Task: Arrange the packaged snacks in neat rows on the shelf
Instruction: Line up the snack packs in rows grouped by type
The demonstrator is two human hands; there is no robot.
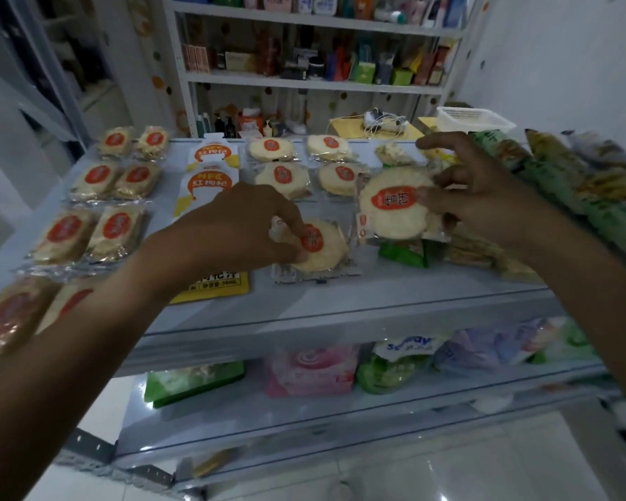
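Head view looks steeply down, close over the shelf [394, 294].

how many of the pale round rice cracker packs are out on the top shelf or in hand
6. Four lie in a two-by-two block at the back, one sits under the left hand at, one is held in the right hand at. More may be hidden.

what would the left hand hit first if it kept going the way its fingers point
Nothing beyond: the left hand already touches the round rice cracker pack on the shelf, so its fingertips would press on into it.
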